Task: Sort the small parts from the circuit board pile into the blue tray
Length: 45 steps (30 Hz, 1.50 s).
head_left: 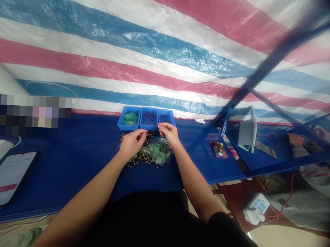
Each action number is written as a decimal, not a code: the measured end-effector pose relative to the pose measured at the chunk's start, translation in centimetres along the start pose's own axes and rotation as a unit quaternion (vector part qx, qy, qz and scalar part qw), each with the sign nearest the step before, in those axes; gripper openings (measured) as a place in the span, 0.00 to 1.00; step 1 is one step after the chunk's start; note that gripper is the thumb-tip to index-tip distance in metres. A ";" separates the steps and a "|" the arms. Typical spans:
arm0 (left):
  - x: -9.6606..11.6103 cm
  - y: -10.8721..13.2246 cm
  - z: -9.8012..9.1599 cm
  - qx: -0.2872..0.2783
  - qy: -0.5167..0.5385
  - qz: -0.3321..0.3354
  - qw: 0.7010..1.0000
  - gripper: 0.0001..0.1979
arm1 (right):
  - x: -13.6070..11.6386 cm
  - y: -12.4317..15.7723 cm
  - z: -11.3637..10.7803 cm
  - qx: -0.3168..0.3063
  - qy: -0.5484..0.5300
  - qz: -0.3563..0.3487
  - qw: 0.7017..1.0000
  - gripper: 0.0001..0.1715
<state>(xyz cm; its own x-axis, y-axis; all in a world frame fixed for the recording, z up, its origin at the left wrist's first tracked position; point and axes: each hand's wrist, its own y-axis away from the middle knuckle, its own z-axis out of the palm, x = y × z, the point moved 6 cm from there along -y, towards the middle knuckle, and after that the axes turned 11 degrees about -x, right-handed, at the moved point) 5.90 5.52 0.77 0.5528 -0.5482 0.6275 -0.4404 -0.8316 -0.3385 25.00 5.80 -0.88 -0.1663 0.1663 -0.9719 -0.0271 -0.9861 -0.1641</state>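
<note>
My left hand (133,143) is closed in a pinch over the left side of a pile, its fingertips toward the right. Opposite it, my right hand (168,134) also pinches, close to the front wall of the blue bins. Whatever either hand holds is too small to make out. Below them lie brass-coloured screws (135,159) mixed with small clear-green plastic bags (161,152). Behind the hands stand three joined blue bins: the left bin (128,128) contains green plastic pieces, while the middle bin (148,127) and right bin (173,118) contain a few small dark parts.
A phone (9,178) lies at the left on the blue table (77,159). Right of the pile are a small red box (215,149), a blue metal frame post (225,123) and a tablet stand (247,131). Another person's hand (295,140) rests at the far right.
</note>
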 end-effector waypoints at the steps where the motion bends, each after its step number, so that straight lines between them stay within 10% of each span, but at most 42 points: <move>1: 0.1 0.0 0.0 -0.004 0.001 0.002 1.000 0.14 | 0.0 0.0 -0.3 0.012 0.011 -0.001 1.000 0.17; 13: 0.4 0.1 0.1 -0.022 0.002 -0.005 1.000 0.15 | -0.6 -0.2 -2.0 0.084 0.039 -0.036 0.995 0.30; 18: 0.4 0.1 0.0 -0.022 0.002 0.001 1.000 0.16 | -0.2 -0.2 -1.7 0.059 0.145 -0.021 0.987 0.18; 27: 0.5 0.0 0.0 -0.023 -0.011 0.005 1.000 0.15 | 1.3 0.2 0.6 -0.094 0.478 -0.033 0.873 0.11; 45: 0.4 0.0 0.3 -0.028 -0.012 0.000 1.000 0.15 | 2.0 0.2 1.8 -0.114 0.616 -0.032 0.779 0.11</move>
<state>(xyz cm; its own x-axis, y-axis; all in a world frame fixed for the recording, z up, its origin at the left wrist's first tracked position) 6.31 5.32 0.82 0.5691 -0.5507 0.6106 -0.4785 -0.8257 -0.2987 22.87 5.92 -2.60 0.9039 0.2281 -0.3620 0.2022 -0.9733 -0.1083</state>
